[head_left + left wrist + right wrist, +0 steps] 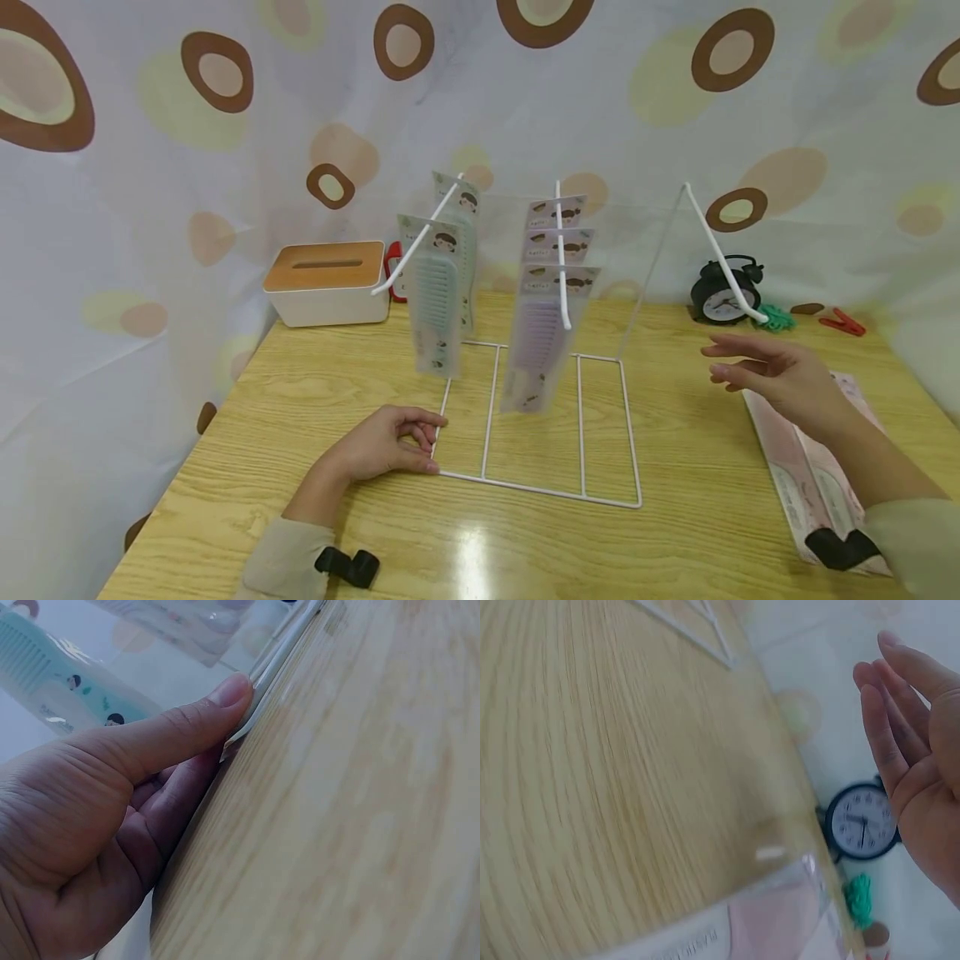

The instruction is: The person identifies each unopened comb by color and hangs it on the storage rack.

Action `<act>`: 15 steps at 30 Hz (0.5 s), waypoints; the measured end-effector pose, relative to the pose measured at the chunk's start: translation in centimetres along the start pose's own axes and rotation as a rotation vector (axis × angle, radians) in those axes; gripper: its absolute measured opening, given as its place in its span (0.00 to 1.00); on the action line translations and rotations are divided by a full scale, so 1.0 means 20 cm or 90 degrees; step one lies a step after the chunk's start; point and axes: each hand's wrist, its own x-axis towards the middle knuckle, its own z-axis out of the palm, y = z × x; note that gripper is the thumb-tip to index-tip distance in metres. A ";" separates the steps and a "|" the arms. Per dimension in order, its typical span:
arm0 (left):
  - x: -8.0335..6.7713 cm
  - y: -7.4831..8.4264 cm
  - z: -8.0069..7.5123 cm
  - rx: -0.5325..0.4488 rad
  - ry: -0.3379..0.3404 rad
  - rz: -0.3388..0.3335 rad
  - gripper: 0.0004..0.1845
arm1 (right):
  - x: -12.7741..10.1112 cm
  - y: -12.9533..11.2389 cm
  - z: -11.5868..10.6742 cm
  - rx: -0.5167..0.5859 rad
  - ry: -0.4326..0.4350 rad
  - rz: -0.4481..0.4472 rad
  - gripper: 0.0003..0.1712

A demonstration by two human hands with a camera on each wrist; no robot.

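A white wire rack stands on the wooden table, its flat base (577,496) in front of me. Packaged green combs (437,308) hang on its left hook and packaged purple combs (536,342) on the middle hook. The right hook (723,258) is bare. My left hand (386,442) grips the base's front left corner; in the left wrist view its thumb (172,735) presses the wire (281,652). My right hand (765,371) hovers with straight fingers below the right hook and holds nothing (919,750). Packaged pink combs (795,467) lie on the table under that forearm.
A white tissue box with a wooden lid (326,283) sits at the back left. A black alarm clock (718,296), a green clip (776,317) and a red clip (842,322) lie at the back right. A patterned curtain hangs closely round the table.
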 end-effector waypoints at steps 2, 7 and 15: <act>0.00 0.00 0.00 -0.003 -0.001 0.000 0.34 | 0.00 0.06 -0.04 -0.010 -0.007 0.015 0.27; 0.00 0.00 0.00 -0.007 -0.003 -0.001 0.34 | 0.00 0.19 -0.12 -0.045 -0.016 0.046 0.26; 0.00 0.00 0.00 -0.010 -0.003 -0.001 0.34 | 0.01 0.34 -0.22 -0.085 -0.035 0.087 0.25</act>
